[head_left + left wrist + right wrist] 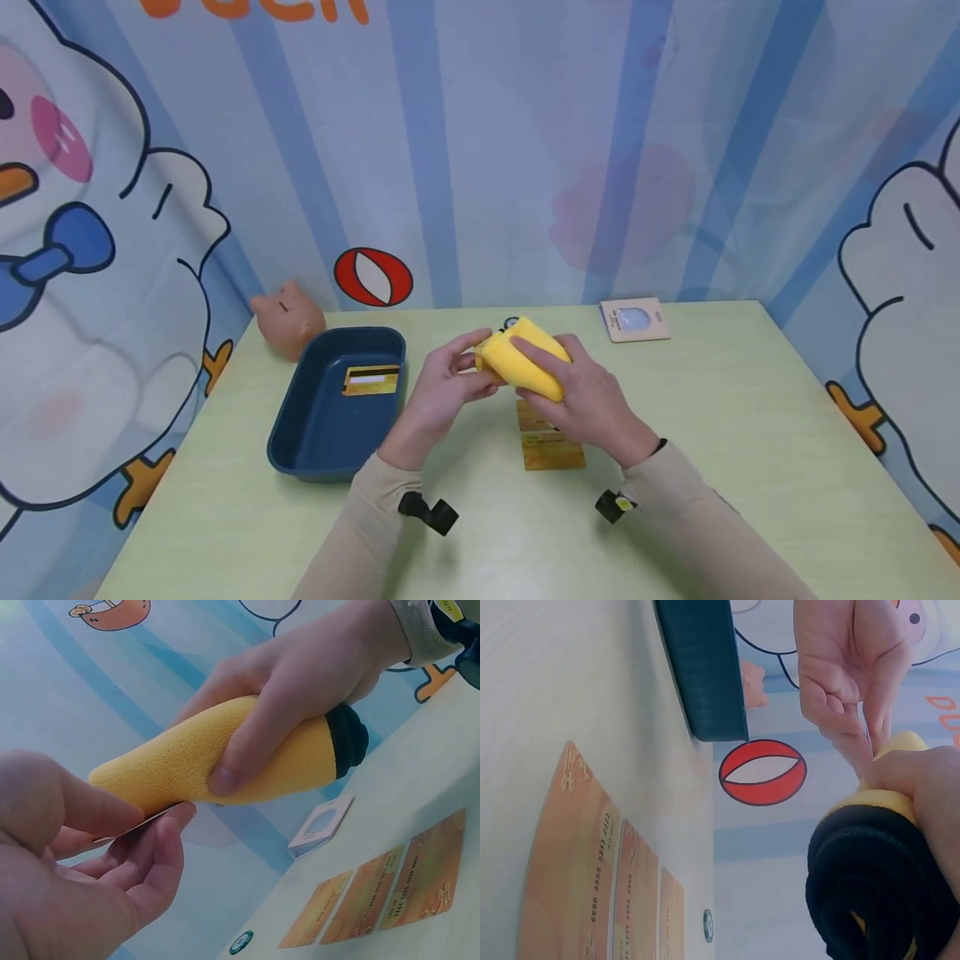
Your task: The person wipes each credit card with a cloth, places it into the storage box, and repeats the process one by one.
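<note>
Above the middle of the table my right hand (596, 400) grips a yellow plush roll (517, 367) with a black end (348, 741). In the right wrist view that black end (870, 877) has an opening in it. My left hand (442, 387) pinches a thin card (139, 825), seen nearly edge-on, right against the narrow tip of the plush roll. Under the hands, gold cards (553, 452) lie in a row on the table, partly hidden in the head view by my right hand; three show in the left wrist view.
A dark blue tray (288, 450) on the left holds one gold card (372, 380) with its striped side up. Behind it sits a pink piggy bank (289, 321). A flat white package (635, 320) lies at the back right. A small round disc (512, 322) is near the back edge.
</note>
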Demonstrator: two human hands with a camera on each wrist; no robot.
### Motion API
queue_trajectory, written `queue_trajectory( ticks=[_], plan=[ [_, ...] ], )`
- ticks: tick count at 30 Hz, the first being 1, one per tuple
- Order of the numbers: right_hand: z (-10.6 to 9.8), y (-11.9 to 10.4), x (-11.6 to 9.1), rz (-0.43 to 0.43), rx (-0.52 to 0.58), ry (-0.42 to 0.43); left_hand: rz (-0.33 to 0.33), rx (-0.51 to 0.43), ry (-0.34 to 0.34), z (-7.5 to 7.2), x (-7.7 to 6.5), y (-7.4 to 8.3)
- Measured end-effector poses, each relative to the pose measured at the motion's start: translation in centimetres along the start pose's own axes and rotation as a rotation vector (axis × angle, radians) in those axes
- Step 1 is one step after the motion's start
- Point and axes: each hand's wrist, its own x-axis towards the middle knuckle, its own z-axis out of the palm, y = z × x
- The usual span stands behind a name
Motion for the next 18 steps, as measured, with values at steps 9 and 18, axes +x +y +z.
queue_trajectory(
  ticks=[9, 18],
  plan=[
    [-0.8, 0.1, -0.1, 0.023, 0.037, -0.015, 0.004, -0.015, -0.025, -0.5, -0.1, 0.2],
    [-1.0, 0.6, -0.2, 0.043, 0.018, 0.001, 0.017, -0.016, -0.017, -1.1, -0.1, 0.2]
  ],
)
